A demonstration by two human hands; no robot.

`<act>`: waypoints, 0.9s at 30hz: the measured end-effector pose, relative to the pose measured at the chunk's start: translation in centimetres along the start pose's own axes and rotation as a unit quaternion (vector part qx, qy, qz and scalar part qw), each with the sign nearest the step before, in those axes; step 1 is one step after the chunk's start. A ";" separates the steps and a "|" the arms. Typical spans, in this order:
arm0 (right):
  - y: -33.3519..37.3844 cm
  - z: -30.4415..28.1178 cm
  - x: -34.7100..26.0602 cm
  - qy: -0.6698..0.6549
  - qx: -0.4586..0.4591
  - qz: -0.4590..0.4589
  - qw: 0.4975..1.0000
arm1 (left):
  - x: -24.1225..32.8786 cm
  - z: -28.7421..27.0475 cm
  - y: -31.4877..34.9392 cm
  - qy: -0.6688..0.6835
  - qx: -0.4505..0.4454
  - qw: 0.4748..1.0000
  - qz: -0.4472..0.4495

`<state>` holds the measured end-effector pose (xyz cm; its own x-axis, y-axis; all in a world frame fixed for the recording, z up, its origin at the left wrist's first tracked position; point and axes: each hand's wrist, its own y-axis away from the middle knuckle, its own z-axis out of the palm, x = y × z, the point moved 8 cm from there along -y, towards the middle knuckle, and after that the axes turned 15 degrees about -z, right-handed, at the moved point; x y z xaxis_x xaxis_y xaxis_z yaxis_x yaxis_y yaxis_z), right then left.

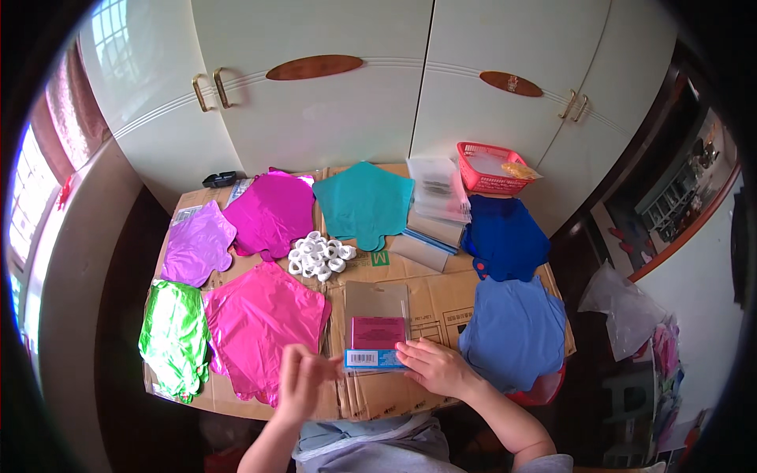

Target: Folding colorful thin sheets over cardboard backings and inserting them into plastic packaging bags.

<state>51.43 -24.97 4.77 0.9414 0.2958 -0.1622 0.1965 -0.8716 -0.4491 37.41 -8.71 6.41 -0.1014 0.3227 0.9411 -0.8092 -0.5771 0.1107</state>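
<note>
A flat clear plastic pouch (376,298) lies on the cardboard in front of me. Inside it is a magenta rectangle (378,333), and a blue-and-white barcode strip (374,359) runs along its near end. My right hand (432,367) rests its extended fingers on the pouch's right near edge. Off the near left corner, my left hand (301,381) is raised with fingers apart and partly bent, and nothing shows in it. Beside that hand lies hot-pink foil (264,327), flat, with a rounded tab, like an uninflated balloon.
More flat foil pieces ring the cardboard (426,293): green (173,335), lilac (197,246), purple (272,211), teal (363,201), dark blue (509,236), light blue (512,331). White rings (319,256) are heaped mid-table. Clear bags (438,189) and a pink basket (489,183) stand behind, near white cabinets (315,118).
</note>
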 end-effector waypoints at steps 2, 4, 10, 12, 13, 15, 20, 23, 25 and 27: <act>0.0 -0.1 0.0 0.001 0.010 0.005 1.000 | 1.0 -3.5 0.0 0.066 0.036 0.996 -0.036; -0.2 -0.2 -0.1 -0.001 0.020 0.007 1.000 | 2.6 -5.8 0.1 -0.088 0.036 0.995 0.030; 0.0 -0.5 0.0 -0.016 0.042 0.024 0.999 | 1.6 3.1 1.3 -0.646 -0.129 0.722 0.212; 0.1 -0.6 0.1 -0.039 0.049 0.036 0.997 | -0.2 3.4 1.0 -0.681 -0.136 0.685 0.222; 0.1 -0.4 0.0 -0.037 0.047 0.035 0.998 | -0.7 3.4 0.8 -0.691 -0.131 0.676 0.222; 0.2 -0.2 -0.1 -0.031 0.043 0.032 0.998 | -1.4 3.2 0.4 -0.695 -0.121 0.670 0.230; 0.3 -0.5 0.2 -0.018 0.085 0.063 0.994 | -0.8 2.9 -0.8 -0.603 -0.087 0.758 0.234; 0.1 -0.6 0.5 -0.021 0.104 0.108 0.988 | -1.6 2.3 -1.9 -0.589 -0.043 0.781 0.202; -0.2 -0.5 0.7 -0.025 0.106 0.129 0.986 | -2.5 1.7 -2.9 -0.600 -0.015 0.790 0.125; -0.3 -0.4 0.9 -0.028 0.103 0.141 0.984 | -3.0 1.6 -3.3 -0.618 0.015 0.781 0.086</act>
<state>52.34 -24.65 5.13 0.9328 0.0797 -0.3515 -0.1353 -0.8264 -0.5465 41.32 -8.96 3.77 0.4452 -0.7217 0.5300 -0.8290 -0.5559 -0.0606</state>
